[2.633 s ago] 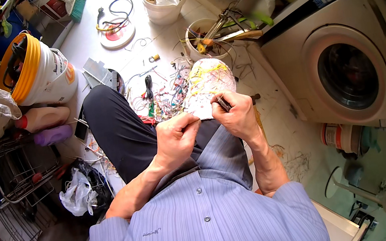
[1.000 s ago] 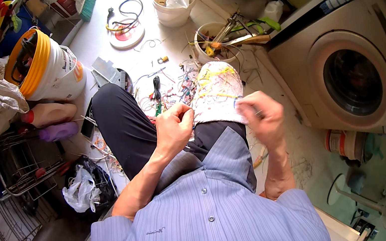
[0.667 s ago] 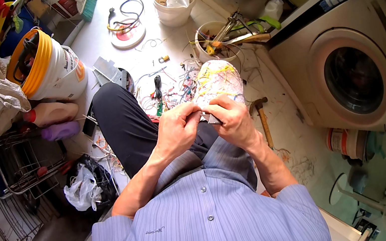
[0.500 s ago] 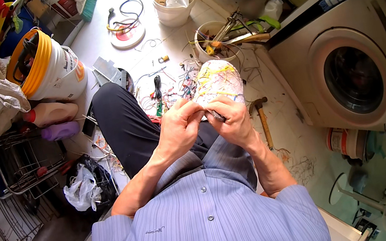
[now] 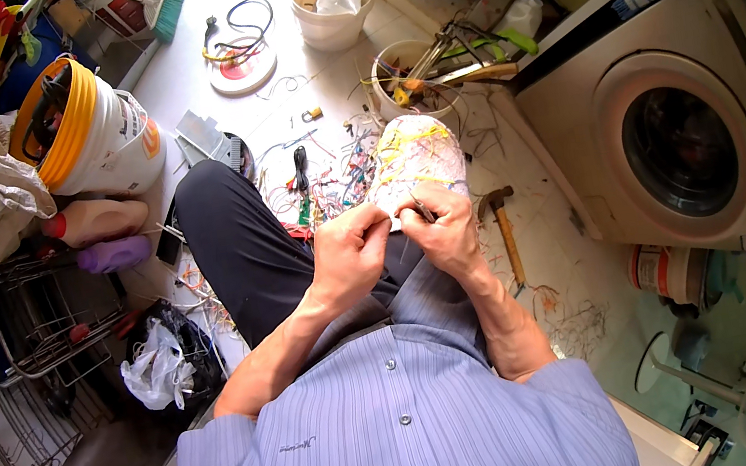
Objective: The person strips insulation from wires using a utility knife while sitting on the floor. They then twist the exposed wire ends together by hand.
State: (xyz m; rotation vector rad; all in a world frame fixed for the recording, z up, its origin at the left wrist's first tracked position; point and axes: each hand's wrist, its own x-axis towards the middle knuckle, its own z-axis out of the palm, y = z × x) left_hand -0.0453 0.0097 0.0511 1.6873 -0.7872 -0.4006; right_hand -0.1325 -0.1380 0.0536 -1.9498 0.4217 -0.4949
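My left hand is closed in a pinch before my lap; what it grips is too small to make out. Just beside it my right hand grips a small dark tool, perhaps a blade. Both hands are near a pinkish-white speckled pad that covers my right knee, with yellow strands across it. Beyond my hands a tangle of coloured wires lies on the floor around a coiled black cable.
A hammer lies right of my leg beside a washing machine. Tools fill a bucket; another holds a plastic bag. Left are a yellow-rimmed bucket, bottles, a wire rack and bags.
About a second ago my right hand was out to the right, blurred; it has come back beside my left hand. In the last half second both hands have shifted slightly, fingertips slightly farther apart.
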